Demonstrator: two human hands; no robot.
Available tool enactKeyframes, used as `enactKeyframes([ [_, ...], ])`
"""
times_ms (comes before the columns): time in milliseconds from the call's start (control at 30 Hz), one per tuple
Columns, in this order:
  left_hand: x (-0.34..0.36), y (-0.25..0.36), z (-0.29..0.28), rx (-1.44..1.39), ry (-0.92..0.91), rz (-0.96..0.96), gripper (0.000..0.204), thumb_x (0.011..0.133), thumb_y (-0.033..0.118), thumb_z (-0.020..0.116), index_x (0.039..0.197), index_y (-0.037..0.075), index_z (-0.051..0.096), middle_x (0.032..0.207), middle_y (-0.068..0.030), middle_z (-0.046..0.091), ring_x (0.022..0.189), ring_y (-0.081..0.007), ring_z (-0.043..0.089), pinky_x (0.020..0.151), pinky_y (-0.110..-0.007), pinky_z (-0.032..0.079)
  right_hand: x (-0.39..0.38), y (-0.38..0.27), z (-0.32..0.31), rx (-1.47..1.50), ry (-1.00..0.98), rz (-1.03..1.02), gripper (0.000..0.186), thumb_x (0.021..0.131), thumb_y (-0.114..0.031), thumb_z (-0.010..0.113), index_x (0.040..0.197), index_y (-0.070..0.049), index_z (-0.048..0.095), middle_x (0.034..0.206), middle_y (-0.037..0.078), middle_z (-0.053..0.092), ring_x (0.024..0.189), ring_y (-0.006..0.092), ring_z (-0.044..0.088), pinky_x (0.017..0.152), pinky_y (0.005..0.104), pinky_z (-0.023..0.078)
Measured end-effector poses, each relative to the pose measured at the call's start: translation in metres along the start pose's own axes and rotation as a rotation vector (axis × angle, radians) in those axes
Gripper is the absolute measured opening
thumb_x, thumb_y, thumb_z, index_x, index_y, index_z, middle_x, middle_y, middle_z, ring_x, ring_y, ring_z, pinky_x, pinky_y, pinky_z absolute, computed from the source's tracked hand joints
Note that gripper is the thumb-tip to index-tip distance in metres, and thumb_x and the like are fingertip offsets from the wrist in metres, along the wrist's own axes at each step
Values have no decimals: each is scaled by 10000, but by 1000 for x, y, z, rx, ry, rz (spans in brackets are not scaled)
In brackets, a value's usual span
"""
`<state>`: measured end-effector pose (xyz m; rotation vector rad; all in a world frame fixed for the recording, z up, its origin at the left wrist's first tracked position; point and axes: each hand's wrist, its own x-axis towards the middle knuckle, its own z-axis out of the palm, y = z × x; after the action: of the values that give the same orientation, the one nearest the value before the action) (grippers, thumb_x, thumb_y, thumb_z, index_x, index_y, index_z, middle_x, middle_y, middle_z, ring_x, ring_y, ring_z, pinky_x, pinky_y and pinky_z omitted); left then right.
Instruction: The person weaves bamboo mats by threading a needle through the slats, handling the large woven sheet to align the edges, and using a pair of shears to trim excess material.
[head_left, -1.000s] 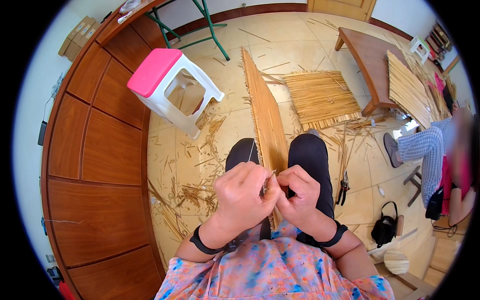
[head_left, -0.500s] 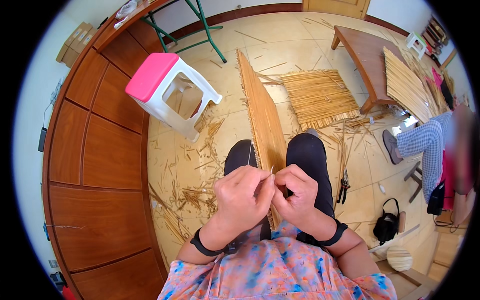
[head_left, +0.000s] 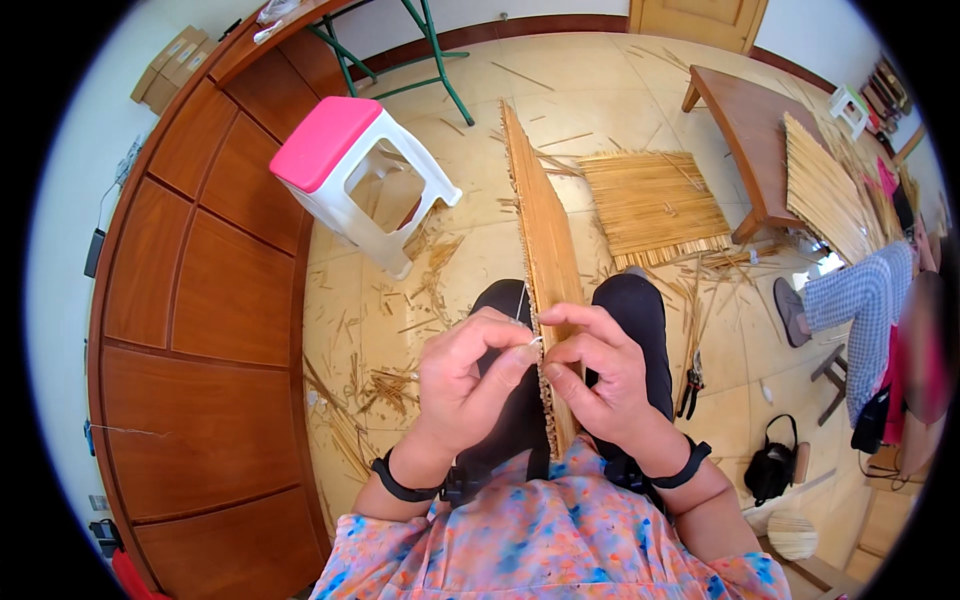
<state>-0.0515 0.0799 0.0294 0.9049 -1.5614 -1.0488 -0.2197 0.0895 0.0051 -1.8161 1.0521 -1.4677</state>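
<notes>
We see the left hand [head_left: 478, 375] pinching a bit of white thread [head_left: 535, 342] between thumb and forefinger. The right hand [head_left: 600, 365] is loosely spread, its forefinger reaching out and its thumb apart, with nothing gripped; we cannot tell whether its fingertips touch the thread. The straw mat [head_left: 553, 265] stands on edge between the knees, its rough rim just beside the left fingertips and its flat face toward the right hand. A thin pale strand [head_left: 521, 300] slants up beyond the left hand, along the mat's left side.

Farther out, straw scraps [head_left: 385, 392] litter the floor at left, near a white stool [head_left: 365, 185] with a pink seat. A second mat [head_left: 655, 205] lies flat ahead, and pliers [head_left: 691, 385] lie on the floor right of the knees. Another mat [head_left: 822, 185] leans against a low wooden table [head_left: 745, 140], near a seated person's checked trouser leg [head_left: 858, 285].

As for containers, we find a black bag [head_left: 771, 472] on the floor at right and cardboard boxes [head_left: 172, 70] above the wooden cabinet [head_left: 220, 400] at left; we cannot see inside any of them.
</notes>
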Motion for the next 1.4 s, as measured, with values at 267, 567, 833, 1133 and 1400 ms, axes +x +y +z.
enactKeyframes([
  [267, 18, 14, -17, 187, 41, 315, 73, 783, -19, 655, 840, 26, 647, 930, -101, 612, 774, -178, 609, 666, -260, 482, 8, -3, 14, 63, -215, -38, 83, 755, -21, 682, 814, -40, 627, 1022, 123, 612, 772, 228, 646, 669, 292, 508],
  [567, 22, 2, -33, -345, 192, 215, 154, 867, 20, 576, 1016, -16, 584, 1031, -97, 574, 952, -134, 547, 788, -262, 446, 6, 8, -7, 47, -88, 139, 53, 743, 50, 613, 762, 6, 590, 849, 96, 590, 702, 133, 530, 620, 233, 412],
  [833, 23, -71, -24, -41, 8, -196, 267, 867, 42, 565, 1130, 3, 560, 1120, -63, 562, 942, -101, 554, 734, -219, 464, 12, 14, -21, 159, 78, 92, 102, 790, -4, 570, 714, 4, 504, 837, 102, 516, 723, 155, 481, 642, 258, 390],
  [1133, 27, -108, 5, 50, -89, -34, 459, 802, 33, 632, 1243, 48, 509, 1204, -126, 534, 1079, -255, 559, 804, -297, 512, 16, 7, -28, -10, 148, 68, 151, 738, 2, 583, 650, -7, 461, 736, 102, 500, 687, 201, 484, 622, 291, 395],
  [1400, 34, -110, 36, -158, -70, -140, 570, 756, 76, 701, 1279, 39, 477, 1197, -142, 527, 1053, -257, 572, 852, -327, 505, 38, -17, -8, -308, -152, -63, 177, 666, -113, 653, 623, -28, 504, 702, 82, 538, 608, 235, 527, 584, 332, 428],
])
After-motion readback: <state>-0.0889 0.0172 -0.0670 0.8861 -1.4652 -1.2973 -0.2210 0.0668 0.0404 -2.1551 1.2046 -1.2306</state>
